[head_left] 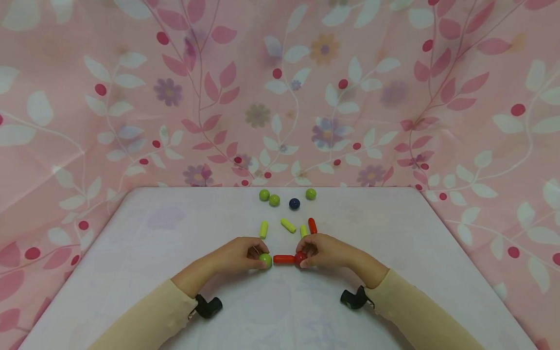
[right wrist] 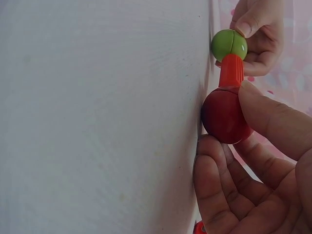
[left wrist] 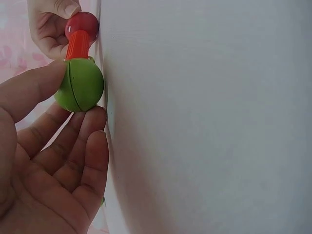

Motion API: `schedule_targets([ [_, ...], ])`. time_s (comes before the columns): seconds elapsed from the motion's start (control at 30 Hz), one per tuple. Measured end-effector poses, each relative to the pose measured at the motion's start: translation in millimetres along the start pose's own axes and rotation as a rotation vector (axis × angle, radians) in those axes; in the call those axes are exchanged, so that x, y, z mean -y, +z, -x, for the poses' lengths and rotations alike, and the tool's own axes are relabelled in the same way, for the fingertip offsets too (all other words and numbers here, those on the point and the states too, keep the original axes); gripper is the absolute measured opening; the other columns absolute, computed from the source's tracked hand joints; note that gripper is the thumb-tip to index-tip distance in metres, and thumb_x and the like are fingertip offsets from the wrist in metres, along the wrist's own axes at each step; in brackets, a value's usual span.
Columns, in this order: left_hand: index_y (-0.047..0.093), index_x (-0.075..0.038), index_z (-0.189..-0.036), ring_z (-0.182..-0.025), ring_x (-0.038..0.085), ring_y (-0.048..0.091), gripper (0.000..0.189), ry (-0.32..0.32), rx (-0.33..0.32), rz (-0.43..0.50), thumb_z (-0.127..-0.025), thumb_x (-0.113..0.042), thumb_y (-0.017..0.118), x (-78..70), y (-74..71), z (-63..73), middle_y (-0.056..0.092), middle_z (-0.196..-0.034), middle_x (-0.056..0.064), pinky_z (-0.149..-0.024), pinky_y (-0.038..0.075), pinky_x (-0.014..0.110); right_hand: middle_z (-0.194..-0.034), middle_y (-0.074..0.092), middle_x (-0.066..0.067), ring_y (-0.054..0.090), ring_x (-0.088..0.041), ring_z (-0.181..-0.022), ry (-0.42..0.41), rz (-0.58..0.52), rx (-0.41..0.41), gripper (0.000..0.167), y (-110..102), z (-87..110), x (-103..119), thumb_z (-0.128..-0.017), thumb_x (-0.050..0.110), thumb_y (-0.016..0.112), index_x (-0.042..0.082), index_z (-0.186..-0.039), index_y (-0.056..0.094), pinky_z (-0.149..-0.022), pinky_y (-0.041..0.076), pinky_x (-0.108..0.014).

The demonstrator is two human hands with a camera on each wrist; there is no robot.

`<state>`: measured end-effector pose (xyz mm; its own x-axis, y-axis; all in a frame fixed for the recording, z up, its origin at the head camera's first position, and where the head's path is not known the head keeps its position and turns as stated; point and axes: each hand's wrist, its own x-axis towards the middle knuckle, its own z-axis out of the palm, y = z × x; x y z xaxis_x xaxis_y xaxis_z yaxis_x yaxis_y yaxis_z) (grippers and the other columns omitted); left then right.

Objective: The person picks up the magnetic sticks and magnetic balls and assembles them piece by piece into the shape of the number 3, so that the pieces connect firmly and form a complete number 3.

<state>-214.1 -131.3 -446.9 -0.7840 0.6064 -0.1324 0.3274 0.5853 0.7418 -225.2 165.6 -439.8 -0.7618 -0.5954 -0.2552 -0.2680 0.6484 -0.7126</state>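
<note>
My left hand (head_left: 245,253) pinches a green ball (head_left: 266,260) between thumb and fingers, low over the white table. Opposite it, my right hand (head_left: 324,253) holds a red ball (head_left: 300,259) in the same sort of pinch. Lying level between the balls is a short red rod (head_left: 284,259), its right end at the red ball and its left end right by the green one. Ridges run along the rod (right wrist: 231,70) in the right wrist view. From the left wrist, the green ball (left wrist: 80,85) shows a seam line and overlaps the rod's near end.
Beyond the hands lie several yellow-green rods, one at the left (head_left: 264,229), and another red rod (head_left: 312,225). Farther back sit a dark blue ball (head_left: 294,204) and more green balls, one at the right (head_left: 310,194). Floral pink cloth (head_left: 280,97) hangs behind the table (head_left: 131,233).
</note>
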Motion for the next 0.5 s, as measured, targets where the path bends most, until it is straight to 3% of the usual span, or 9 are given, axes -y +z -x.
schedule_targets([
  [0.5,0.067,-0.017,-0.111,-0.089,0.011,0.060,0.026,0.003,0.006,-0.001,-0.090,-0.029,0.076,-4.2,1.7,-1.5,0.065,-0.094,-0.008,-0.081,0.051,0.032,-0.093,0.065,0.006,0.060,-0.015,-0.088,-0.008,-0.011,-0.001,0.027,-0.3,-1.3,-2.0,-0.085,0.023,0.083,0.018,-0.107,0.068,-0.080,0.051,-0.031],
])
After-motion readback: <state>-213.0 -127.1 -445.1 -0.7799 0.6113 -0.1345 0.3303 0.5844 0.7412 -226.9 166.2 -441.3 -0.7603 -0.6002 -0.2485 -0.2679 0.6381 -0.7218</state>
